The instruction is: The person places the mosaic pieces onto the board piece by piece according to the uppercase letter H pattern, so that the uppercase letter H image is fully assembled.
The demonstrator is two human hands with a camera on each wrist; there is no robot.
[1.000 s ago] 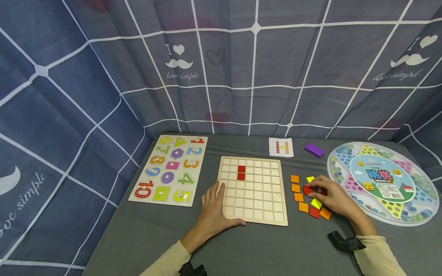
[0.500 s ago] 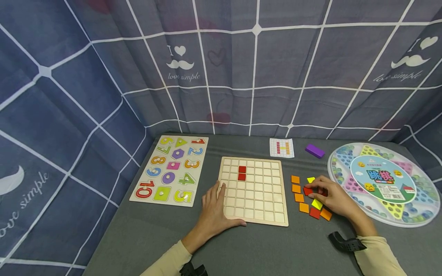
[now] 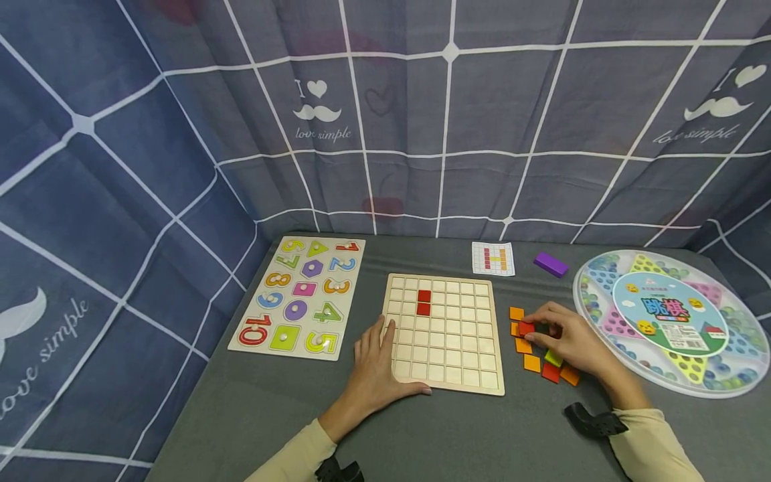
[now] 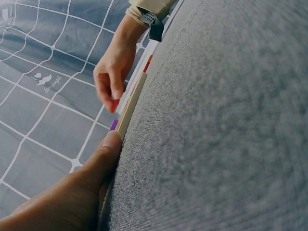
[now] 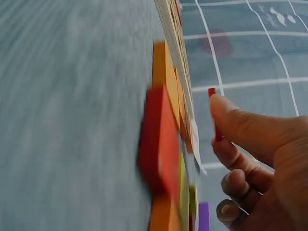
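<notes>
The right hand (image 3: 569, 337) pinched a red tile (image 3: 526, 329) above orange tiles (image 3: 532, 363) just beyond its fingertips, apparently at the transfer step, the next move calling for a leftward carry to the gridded board (image 3: 446, 357), which the left hand (image 3: 375, 371) touched, thumb and extended fingers apart.

The number puzzle board (image 3: 289, 294) lies flat at the left of the grey desk (image 3: 223, 408). A purple block (image 3: 551, 264) lies near the round game board (image 3: 671, 313) at right. A gridded curtain (image 3: 397, 127) hangs behind.
</notes>
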